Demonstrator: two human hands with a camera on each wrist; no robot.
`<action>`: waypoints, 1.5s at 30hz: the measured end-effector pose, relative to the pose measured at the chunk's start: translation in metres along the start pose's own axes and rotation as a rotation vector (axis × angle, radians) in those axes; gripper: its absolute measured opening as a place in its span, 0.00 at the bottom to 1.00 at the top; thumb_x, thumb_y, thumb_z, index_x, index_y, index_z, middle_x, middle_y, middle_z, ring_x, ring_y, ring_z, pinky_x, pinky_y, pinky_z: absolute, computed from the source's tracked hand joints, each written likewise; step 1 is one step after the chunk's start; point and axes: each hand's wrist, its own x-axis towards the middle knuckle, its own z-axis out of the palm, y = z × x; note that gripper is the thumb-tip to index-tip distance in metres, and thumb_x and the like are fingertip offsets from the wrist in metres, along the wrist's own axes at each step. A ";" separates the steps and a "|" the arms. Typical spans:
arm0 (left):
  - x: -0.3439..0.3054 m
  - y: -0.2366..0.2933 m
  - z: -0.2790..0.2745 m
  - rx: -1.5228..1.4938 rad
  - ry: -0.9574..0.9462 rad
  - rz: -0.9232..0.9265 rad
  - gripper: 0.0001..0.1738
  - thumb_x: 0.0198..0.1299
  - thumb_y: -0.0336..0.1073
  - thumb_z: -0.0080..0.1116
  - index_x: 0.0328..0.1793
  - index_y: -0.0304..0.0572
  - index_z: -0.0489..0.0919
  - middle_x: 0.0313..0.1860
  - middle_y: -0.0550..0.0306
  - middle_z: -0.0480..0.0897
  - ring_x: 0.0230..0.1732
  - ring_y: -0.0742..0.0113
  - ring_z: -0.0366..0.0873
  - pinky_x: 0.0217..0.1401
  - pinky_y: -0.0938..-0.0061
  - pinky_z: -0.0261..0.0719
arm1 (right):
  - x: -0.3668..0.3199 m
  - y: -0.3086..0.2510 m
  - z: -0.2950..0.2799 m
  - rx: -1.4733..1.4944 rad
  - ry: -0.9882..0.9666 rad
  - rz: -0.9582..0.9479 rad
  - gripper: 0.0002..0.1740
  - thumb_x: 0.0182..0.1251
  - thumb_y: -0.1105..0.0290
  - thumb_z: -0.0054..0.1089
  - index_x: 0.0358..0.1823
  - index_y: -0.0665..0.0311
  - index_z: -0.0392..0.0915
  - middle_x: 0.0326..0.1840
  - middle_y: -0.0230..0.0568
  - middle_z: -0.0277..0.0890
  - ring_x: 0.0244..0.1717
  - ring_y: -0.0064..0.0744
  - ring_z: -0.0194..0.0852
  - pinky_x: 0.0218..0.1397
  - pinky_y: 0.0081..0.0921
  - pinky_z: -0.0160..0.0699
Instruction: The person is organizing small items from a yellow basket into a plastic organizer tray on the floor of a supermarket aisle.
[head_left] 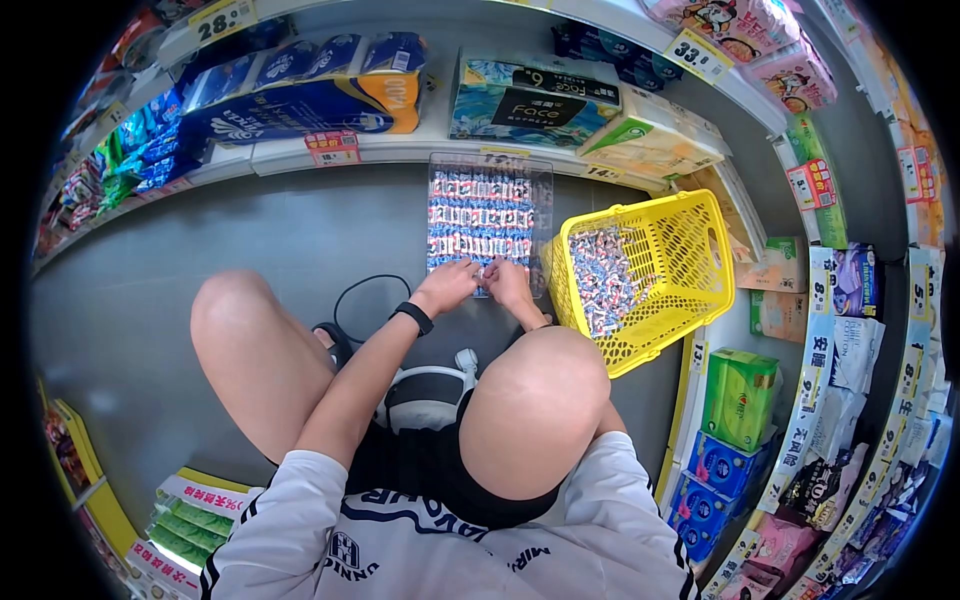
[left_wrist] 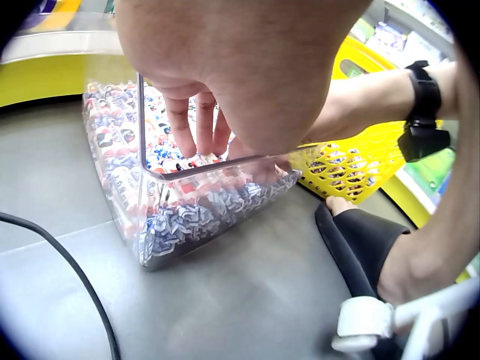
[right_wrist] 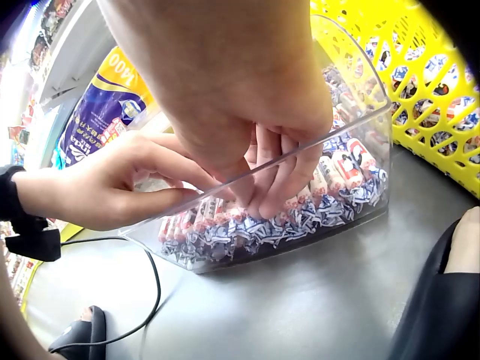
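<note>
A clear plastic box (head_left: 541, 225) on the floor holds rows of wrapped candies (head_left: 480, 215) with blue, white and red wrappers. Both hands reach in over its near side. My left hand (head_left: 450, 287) has its fingers (left_wrist: 204, 124) extended down onto the candies. Beside it, my right hand (head_left: 508, 284) points bent fingers (right_wrist: 279, 180) down at the front row, fingertips close together behind the clear wall. I cannot tell whether a candy is pinched there. In the right wrist view the left hand (right_wrist: 124, 180) lies along the box's rim, its fingertips near the right hand's.
A yellow basket (head_left: 690, 290) with a heap of loose candies stands right of the box. Shelves with tissue packs (head_left: 535, 100) curve behind and to the right. A black cable (head_left: 345, 300) loops on the floor at left. The person sits on a low white wheeled stool (head_left: 425, 385).
</note>
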 end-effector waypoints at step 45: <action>0.129 0.113 -0.175 -0.410 0.269 0.155 0.13 0.61 0.27 0.60 0.52 0.33 0.84 0.47 0.40 0.85 0.51 0.38 0.83 0.57 0.52 0.82 | -0.101 -0.017 -0.229 0.112 0.476 -0.086 0.07 0.62 0.74 0.64 0.39 0.67 0.85 0.33 0.53 0.87 0.39 0.51 0.89 0.46 0.41 0.86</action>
